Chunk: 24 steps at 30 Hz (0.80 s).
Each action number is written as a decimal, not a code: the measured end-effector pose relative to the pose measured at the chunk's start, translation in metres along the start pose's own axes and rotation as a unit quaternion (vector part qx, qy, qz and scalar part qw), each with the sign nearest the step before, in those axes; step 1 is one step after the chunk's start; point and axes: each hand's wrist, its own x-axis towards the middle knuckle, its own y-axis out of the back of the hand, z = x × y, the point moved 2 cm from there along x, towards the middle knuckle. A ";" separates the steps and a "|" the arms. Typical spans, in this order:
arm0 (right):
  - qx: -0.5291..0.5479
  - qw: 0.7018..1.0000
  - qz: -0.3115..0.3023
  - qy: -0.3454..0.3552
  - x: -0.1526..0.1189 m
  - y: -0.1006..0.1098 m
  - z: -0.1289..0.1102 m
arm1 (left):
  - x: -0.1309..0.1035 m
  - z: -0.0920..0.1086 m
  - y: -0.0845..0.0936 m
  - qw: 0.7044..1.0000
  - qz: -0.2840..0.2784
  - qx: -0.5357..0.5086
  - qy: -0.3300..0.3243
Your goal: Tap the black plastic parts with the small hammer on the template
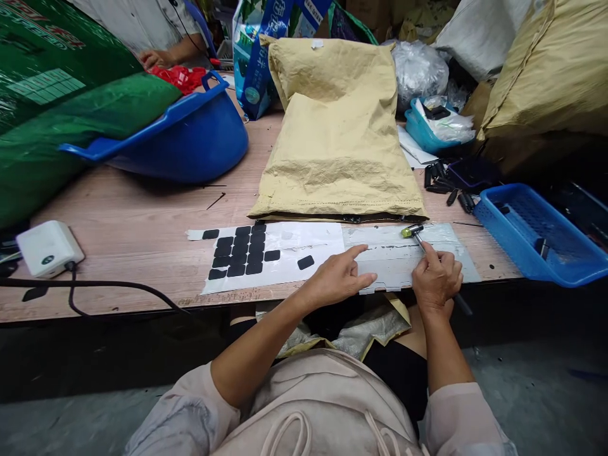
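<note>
My right hand [436,278] is closed round the handle of a small hammer [411,230]. The hammer's head, yellowish at one end and dark at the other, is over the right part of a grey-white taped board [394,253]. My left hand [339,273] hovers at the board's left side, index finger and thumb stretched apart, with nothing visible between them; its other fingers curl inward. Left of it lies a white sheet [285,275] bearing rows of black rounded squares [239,250]. One loose black square [306,262] is close to my left forearm.
A large tan sack [337,145] stands behind the board. At the right are a blue basket [541,231] and small black parts [439,177]. A blue basin [190,139], a white box [50,248] and its cable occupy the left. Another person's hand [156,59] shows beyond the basin.
</note>
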 end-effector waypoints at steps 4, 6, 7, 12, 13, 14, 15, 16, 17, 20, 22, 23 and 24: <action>-0.006 1.000 0.001 0.002 -0.001 0.001 -0.001 | 0.018 0.009 -0.017 0.992 -0.043 0.113 0.040; -0.003 1.000 -0.001 0.004 -0.001 0.002 -0.001 | 0.024 0.012 -0.021 0.984 -0.058 0.159 0.051; -0.001 1.000 -0.004 0.003 -0.002 0.002 -0.001 | 0.025 0.016 -0.022 0.983 -0.061 0.165 0.046; 0.001 1.000 -0.015 -0.001 -0.002 0.003 0.000 | 0.025 0.047 -0.012 0.992 -0.033 0.117 -0.029; 0.000 1.000 -0.013 -0.001 -0.002 0.003 0.000 | 0.027 0.052 -0.011 0.993 -0.026 0.112 -0.039; -0.001 1.000 -0.011 -0.001 -0.002 0.003 0.000 | 0.030 0.055 -0.011 0.993 -0.023 0.112 -0.042; -0.002 1.000 -0.009 -0.001 -0.002 0.004 0.000 | 0.034 0.056 -0.011 0.992 -0.023 0.120 -0.036; -0.003 1.000 -0.006 -0.001 -0.002 0.004 -0.001 | 0.037 0.054 -0.011 0.991 -0.025 0.132 -0.024; -0.005 1.000 -0.003 -0.001 -0.002 0.004 -0.001 | 0.040 0.050 -0.011 0.989 -0.029 0.146 -0.008; -0.005 1.000 0.004 0.003 -0.003 0.004 -0.002 | 0.045 0.032 -0.002 0.986 -0.028 0.156 0.041; -0.002 1.000 0.007 0.005 -0.004 0.004 -0.002 | 0.045 0.017 0.016 0.985 0.008 0.150 0.081; 0.000 1.000 0.007 0.006 -0.004 0.004 -0.002 | 0.046 0.009 0.027 0.981 0.040 0.159 0.108; 0.002 1.000 0.006 0.006 -0.004 0.004 -0.002 | 0.047 0.000 0.039 0.972 0.075 0.176 0.137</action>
